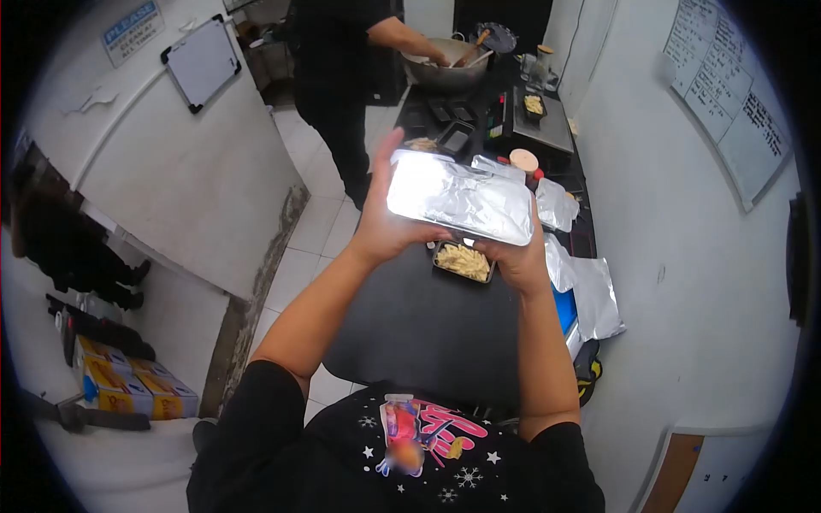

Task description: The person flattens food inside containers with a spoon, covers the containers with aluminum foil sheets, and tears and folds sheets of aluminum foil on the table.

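Observation:
A foil-covered tray (pixel 466 198) is held up above the black table, its shiny top facing me. My left hand (pixel 385 218) grips its left end, thumb along the near edge. At the right end, my right hand (pixel 520 256) holds it, partly hidden by the foil. Just below the covered tray, a black container of pasta (pixel 463 262) rests on the table, its far edge hidden behind the tray. Foil sheets (pixel 594 295) lie at the table's right side.
A co-worker's hand (pixel 428 50) reaches into a large metal bowl (pixel 449 68) at the far end. A scale (pixel 543 128) bears another pasta container (pixel 534 106). Empty black containers (pixel 455 137) stand beyond the tray. Another person (pixel 64 231) is at far left.

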A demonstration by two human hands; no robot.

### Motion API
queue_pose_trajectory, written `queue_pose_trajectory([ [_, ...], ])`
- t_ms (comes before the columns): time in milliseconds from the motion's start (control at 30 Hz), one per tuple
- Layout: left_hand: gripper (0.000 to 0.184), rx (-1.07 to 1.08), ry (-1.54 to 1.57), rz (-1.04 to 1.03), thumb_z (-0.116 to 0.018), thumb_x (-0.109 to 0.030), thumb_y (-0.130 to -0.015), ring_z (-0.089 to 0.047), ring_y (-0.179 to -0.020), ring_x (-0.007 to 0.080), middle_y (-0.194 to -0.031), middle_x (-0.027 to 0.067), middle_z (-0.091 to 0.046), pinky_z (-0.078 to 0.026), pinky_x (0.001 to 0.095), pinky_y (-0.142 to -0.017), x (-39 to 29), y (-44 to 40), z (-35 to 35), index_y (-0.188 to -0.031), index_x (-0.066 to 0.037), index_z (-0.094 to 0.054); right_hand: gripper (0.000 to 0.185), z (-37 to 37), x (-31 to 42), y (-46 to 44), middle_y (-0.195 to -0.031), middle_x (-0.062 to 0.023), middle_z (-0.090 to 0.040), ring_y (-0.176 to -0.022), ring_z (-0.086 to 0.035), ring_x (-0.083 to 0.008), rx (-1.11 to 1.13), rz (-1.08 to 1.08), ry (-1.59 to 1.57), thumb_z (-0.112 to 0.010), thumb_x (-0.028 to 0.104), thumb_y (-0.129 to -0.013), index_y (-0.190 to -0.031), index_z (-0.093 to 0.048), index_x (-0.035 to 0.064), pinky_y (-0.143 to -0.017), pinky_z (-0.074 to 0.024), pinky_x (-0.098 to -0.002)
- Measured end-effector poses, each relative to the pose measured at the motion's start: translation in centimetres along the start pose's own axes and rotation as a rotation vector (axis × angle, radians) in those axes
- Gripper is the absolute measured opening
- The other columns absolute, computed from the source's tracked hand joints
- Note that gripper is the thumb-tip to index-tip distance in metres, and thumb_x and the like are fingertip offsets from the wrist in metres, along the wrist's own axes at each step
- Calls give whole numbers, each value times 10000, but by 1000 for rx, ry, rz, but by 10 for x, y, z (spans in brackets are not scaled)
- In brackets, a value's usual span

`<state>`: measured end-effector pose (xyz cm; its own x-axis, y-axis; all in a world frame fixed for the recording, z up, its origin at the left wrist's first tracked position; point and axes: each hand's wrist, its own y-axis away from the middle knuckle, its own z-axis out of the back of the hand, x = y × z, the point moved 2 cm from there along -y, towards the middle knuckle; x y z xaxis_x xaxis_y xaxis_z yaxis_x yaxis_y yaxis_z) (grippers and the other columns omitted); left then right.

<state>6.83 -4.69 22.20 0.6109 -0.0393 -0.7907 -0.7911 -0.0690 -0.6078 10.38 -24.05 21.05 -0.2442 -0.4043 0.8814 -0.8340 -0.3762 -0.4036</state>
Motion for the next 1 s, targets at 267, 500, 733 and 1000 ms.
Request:
queue_pose_trajectory([
  [267,1103,25,4,67,-914,-91,-508,-484,-1141,192,-1194,67,-506,-402,338,-980,23,-2,12,-1385,-73,-245,702,27,-48,-12,-1233,-110,-551,-1094,-558,-217,-12,6,146,-749,-20,-684,-1305,-421,-11,-933,-457,-335],
  [500,1113,-4,-64,2,-912,-96,-525,-493,-1113,185,-1153,85,-506,-406,324,-963,-1,-3,21,-1370,-74,-188,635,18,-60,-30,-1260,-115,-540,-1123,-550,-223,87,37,-7,-732,49,-748,-1307,-437,-18,-963,-425,-339],
  [733,1136,-56,16,-35,-898,-85,-541,-469,-1163,202,-1187,105,-489,-387,340,-988,-29,-5,4,-1391,-67,-144,829,65,-69,-48,-1304,-125,-513,-1180,-513,-265,207,200,283,-821,361,-690,-1307,-434,-34,-1019,-376,-401],
  [1000,1061,-135,132,-12,-890,-53,-536,-475,-1134,218,-1176,108,-455,-430,337,-952,-40,-14,15,-1350,-60,-210,162,-2,-12,-40,-910,-165,-638,-861,-595,-394,-179,762,1212,-579,9,-735,-892,-610,36,-762,-459,-466],
])
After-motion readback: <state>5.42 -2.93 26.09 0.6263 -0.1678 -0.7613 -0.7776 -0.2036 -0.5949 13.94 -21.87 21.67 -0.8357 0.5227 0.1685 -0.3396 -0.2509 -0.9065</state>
